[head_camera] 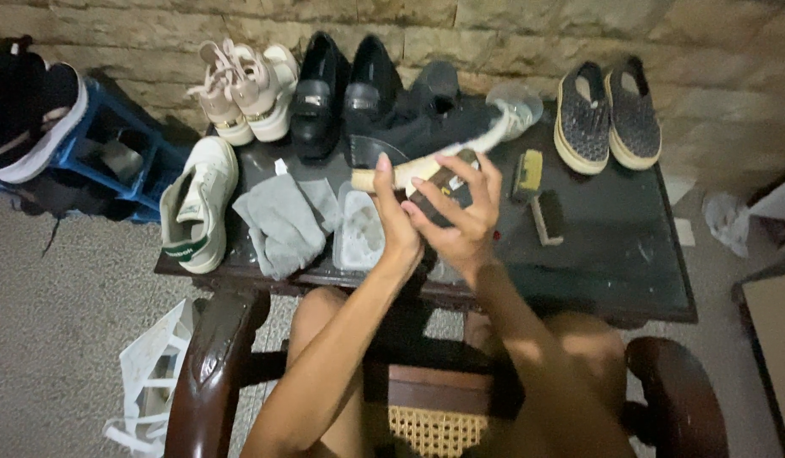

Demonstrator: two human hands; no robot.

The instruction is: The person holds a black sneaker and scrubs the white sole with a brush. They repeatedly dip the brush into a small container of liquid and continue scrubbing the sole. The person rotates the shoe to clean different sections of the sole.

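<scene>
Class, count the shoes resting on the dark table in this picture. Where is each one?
8: white sneaker at left edge; two beige sneakers and two black shoes at back; two woven slip-ons at right; one dark shoe behind the hands. Others may be hidden.

dim, flat indoor light, deep shadows under the table (647,254), slight motion blur, edges bent by wide lens.

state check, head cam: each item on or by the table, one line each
left hand: gripping the black shoe's pale sole
right hand: closed on a brush against the shoe
black shoe: lifted, tipped on its side
white sneaker: lying on its side at the table edge
grey cloth: crumpled, flat on table
plastic tub: open, no lid
spare brush: lying unused on table
woven slip-ons: paired, upright
</scene>
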